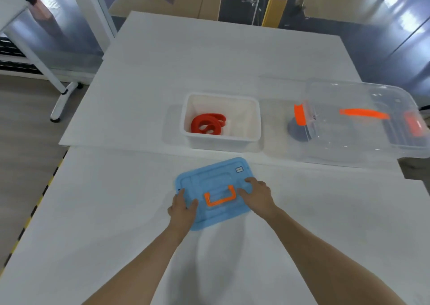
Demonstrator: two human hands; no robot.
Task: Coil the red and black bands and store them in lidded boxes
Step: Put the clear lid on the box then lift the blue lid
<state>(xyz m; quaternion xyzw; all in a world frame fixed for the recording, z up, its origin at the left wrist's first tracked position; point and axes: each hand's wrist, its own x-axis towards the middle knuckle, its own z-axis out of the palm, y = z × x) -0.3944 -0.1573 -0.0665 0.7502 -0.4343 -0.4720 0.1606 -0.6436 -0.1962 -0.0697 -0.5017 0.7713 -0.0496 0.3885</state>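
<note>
A coiled red band (207,124) lies inside an open white box (253,128) in the middle of the table. In front of it a blue lid (216,176) with an orange handle (220,197) is held at both ends. My left hand (182,205) grips the lid's left edge, thumb on top. My right hand (257,192) holds its right side, fingers over the top. To the right stands a clear box (363,130) with a closed lid and orange latches; a dark shape (299,130) shows at its left end, possibly the black band.
Two white tabletops (116,211) meet at a seam just behind the lid. A yellow and black floor stripe (35,209) runs along the left edge. A white table leg (62,100) stands on the floor at the left.
</note>
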